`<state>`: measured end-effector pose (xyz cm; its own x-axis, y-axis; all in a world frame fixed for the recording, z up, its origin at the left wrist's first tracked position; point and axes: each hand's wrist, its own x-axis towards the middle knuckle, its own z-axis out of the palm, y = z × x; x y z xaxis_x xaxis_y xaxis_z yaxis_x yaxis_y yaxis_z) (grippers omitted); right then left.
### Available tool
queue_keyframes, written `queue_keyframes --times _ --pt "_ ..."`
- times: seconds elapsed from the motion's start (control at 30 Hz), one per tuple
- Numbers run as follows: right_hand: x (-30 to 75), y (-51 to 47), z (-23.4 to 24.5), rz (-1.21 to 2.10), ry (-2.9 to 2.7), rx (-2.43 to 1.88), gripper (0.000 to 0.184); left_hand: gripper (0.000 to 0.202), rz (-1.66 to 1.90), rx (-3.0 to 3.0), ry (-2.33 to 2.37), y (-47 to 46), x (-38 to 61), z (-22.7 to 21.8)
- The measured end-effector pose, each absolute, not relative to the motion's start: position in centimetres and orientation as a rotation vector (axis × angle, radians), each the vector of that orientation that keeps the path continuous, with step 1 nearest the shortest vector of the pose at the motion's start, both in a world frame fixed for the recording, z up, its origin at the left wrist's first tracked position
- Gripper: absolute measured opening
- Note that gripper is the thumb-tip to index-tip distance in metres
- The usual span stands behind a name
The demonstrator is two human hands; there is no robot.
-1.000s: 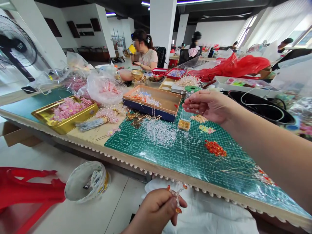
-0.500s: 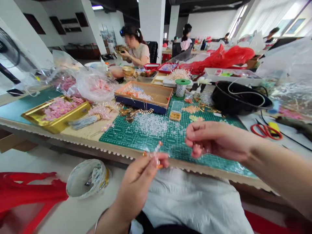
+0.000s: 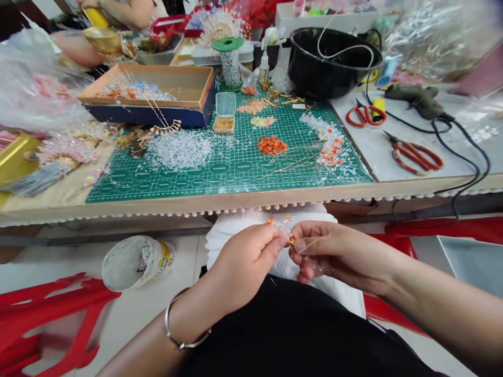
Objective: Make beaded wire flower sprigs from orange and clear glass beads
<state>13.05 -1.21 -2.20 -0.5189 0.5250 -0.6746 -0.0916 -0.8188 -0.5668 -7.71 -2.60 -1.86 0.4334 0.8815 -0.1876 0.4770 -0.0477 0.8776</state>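
One beaded sprig (image 3: 286,224), clear and orange, branching

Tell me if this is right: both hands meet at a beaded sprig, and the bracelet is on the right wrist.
Not quite: the head view shows the bracelet on the left wrist. The left hand and right hand do meet at the beaded sprig.

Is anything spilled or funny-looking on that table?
Maybe the clear beads: they lie heaped loose on the green mat, with strays scattered to the right, so it looks like a spill, though it may be deliberate. Also, a black cord droops over the table's front edge.
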Motion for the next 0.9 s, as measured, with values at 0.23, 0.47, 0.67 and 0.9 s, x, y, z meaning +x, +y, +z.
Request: queue_keyframes --times 0.23,0.47,0.67,0.9 --pt "16.5 -3.2 -1.9 2.415 -0.646 -1.249 0.026 0.031 0.509 1.666 1.161 -2.4 -5.7 -0.7" --pt "18.7 -3.7 -0.8 2.283 -0.767 -1.427 0.023 0.035 0.437 1.42 1.127 -2.0 -5.1 0.0" --pt "20.0 -3.6 -0.7 2.192 -0.786 -1.547 0.021 0.03 0.499 1.316 1.113 -2.0 -5.5 0.2" --pt "18.9 -3.6 -0.9 2.157 -0.904 -1.535 0.021 0.034 0.683 1.187 1.14 -1.8 -3.7 1.0"
